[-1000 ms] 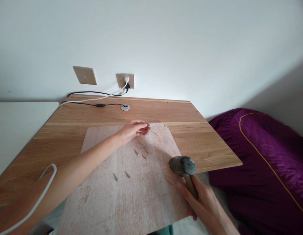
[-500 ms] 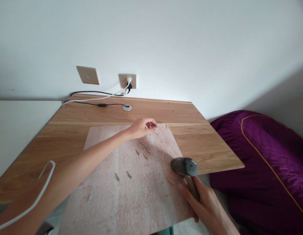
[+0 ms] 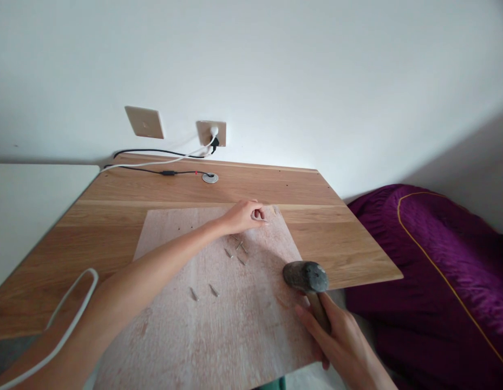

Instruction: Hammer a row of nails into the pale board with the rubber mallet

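Left hand [image 3: 243, 215]: fingertips pinched, apparently on a nail [image 3: 262, 220], near board's [image 3: 219, 336] far right corner. Right hand [image 3: 341, 342]: fist wrapped round hammer [image 3: 306, 277] at board's right edge. Loose nails [image 3: 228, 252] mid-board: roughly six.

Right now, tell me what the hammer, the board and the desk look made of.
Hammer head: dull, pitted grey metal, likely steel; handle in the right hand: brown, probably wood. Board: thin pale sheet with pinkish streaked grain, probably plywood, unfinished. Desk: warm plank-patterned wood or veneer, smooth satin sheen.
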Tool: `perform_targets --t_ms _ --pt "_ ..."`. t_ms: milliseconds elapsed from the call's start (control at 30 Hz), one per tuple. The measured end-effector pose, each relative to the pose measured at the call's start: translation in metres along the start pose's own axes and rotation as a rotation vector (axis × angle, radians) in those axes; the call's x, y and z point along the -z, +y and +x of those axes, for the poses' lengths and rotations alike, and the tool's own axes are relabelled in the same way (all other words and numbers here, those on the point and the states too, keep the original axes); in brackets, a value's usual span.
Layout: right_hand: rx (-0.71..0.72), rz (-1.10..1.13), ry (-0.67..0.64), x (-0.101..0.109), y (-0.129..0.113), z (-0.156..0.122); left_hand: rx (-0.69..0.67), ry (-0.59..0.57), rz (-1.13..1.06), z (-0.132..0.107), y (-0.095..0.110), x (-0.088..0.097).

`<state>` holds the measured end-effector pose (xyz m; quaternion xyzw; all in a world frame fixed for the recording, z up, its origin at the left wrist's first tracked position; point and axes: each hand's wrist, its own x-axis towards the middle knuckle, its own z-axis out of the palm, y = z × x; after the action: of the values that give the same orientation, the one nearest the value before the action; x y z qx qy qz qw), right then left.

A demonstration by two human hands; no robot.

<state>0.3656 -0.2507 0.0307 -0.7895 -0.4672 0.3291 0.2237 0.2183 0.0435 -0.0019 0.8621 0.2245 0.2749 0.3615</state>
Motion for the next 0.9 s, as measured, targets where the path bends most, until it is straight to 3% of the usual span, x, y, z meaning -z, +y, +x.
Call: perform_targets --t_ms 900 --pt "0.007 0.029 -0.018 0.0024 -0.0023 -0.0032 0.001 -0.025 0.025 -0.0037 -0.0005 0.0011"
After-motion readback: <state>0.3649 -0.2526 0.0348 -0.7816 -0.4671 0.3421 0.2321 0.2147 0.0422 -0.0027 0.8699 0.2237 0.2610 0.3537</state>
